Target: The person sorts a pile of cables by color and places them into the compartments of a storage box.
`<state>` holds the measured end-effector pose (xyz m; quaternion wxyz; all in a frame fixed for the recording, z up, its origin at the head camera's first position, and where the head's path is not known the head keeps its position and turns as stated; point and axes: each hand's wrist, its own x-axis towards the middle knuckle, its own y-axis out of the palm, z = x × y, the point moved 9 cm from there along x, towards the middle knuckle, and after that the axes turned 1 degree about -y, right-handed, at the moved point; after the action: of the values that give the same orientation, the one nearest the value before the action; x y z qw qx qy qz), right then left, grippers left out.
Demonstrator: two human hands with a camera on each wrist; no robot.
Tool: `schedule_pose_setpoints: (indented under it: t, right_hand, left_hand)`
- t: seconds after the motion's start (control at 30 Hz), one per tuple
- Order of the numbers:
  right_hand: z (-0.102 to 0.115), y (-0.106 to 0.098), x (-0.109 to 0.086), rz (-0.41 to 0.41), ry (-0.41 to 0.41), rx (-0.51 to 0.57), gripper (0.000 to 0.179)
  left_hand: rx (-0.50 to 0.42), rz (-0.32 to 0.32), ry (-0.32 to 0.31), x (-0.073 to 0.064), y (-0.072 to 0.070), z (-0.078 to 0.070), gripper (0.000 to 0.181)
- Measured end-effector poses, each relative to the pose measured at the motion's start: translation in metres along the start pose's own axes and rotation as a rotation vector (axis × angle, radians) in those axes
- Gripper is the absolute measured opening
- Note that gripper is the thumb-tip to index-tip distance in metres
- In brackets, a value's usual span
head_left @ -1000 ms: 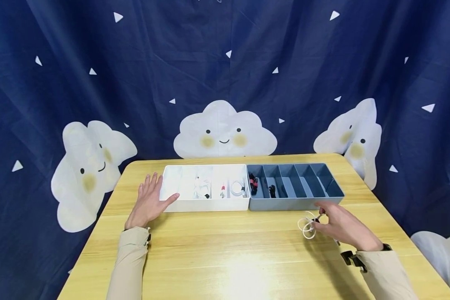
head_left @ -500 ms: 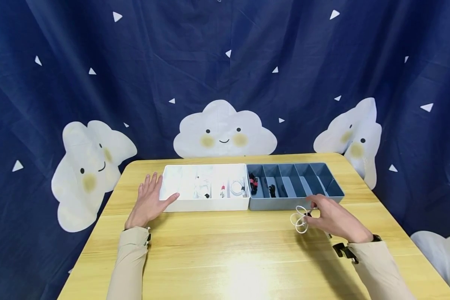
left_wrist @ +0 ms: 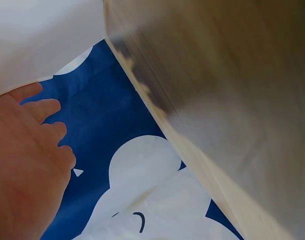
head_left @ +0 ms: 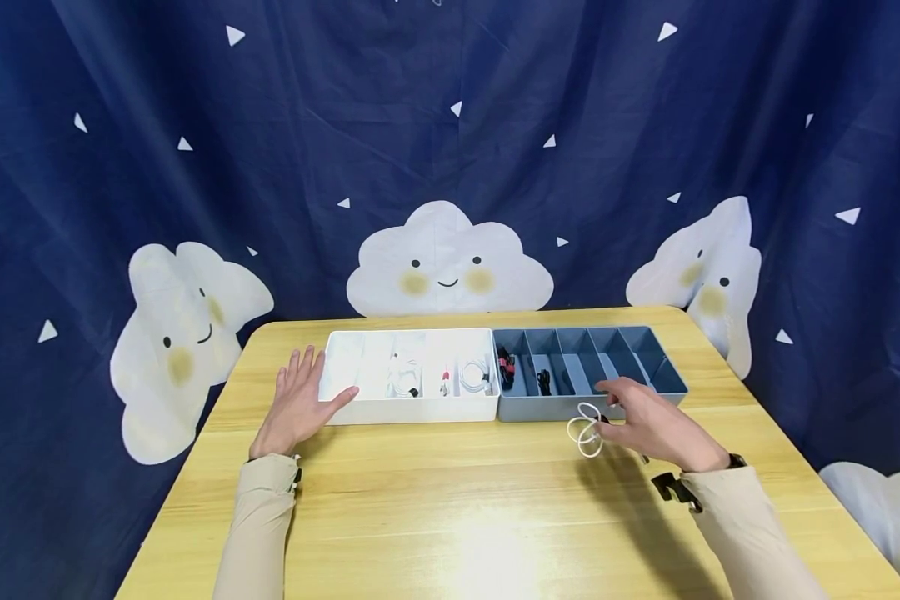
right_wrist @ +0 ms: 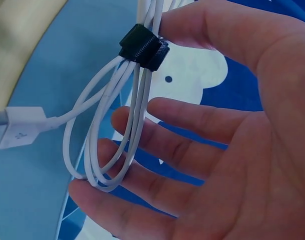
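Observation:
My right hand (head_left: 656, 423) holds a coiled white USB cable (head_left: 579, 442) above the table, just in front of the blue-grey divided box (head_left: 547, 410). In the right wrist view, a black strap (right_wrist: 142, 47) binds the coil beside my thumb, and a white USB plug (right_wrist: 25, 127) sticks out to the left. The loops lie against my bent fingers (right_wrist: 167, 145). At the left end of the white divided box (head_left: 420, 411), my left hand (head_left: 296, 408) has its fingers spread and its thumb at the box's front corner. The left wrist view shows its fingers against that box's side.
Coiled white cables (head_left: 475, 377) and a small red-and-white item (head_left: 445, 382) lie in the white box. A black-and-red cable bundle (head_left: 506, 371) and a black cable (head_left: 544, 382) occupy left compartments of the blue-grey box. The wooden table (head_left: 435, 492) extends in front; a curtain (head_left: 307, 125) hangs behind.
Carrying the white cable, my right hand has moved left and slightly away from me along the blue-grey box's front. My left hand stays in place.

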<state>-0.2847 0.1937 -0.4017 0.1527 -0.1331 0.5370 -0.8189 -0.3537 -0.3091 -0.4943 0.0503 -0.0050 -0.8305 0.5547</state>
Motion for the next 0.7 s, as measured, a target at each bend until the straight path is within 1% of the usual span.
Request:
schedule_pose_setpoints:
  t: [0.27,0.5,0.6,0.7]
  right_hand:
    - [0.01,-0.001,0.01,0.007,-0.026,-0.006,0.059]
    - [0.021,-0.001,0.019,0.013,-0.056,-0.001,0.059]
    - [0.023,0.0,0.024,0.034,-0.04,0.006,0.06]
    - [0.027,-0.001,0.029,0.037,-0.048,0.005,0.061]
  left_hand:
    - [0.0,-0.01,0.005,0.0,-0.001,0.0,0.114]
    - [0.0,-0.005,0.002,-0.001,-0.002,-0.001,0.114]
    - [-0.002,-0.011,0.006,-0.002,-0.003,-0.002,0.114]
    - [-0.001,-0.016,0.004,-0.002,-0.003,-0.002,0.114]
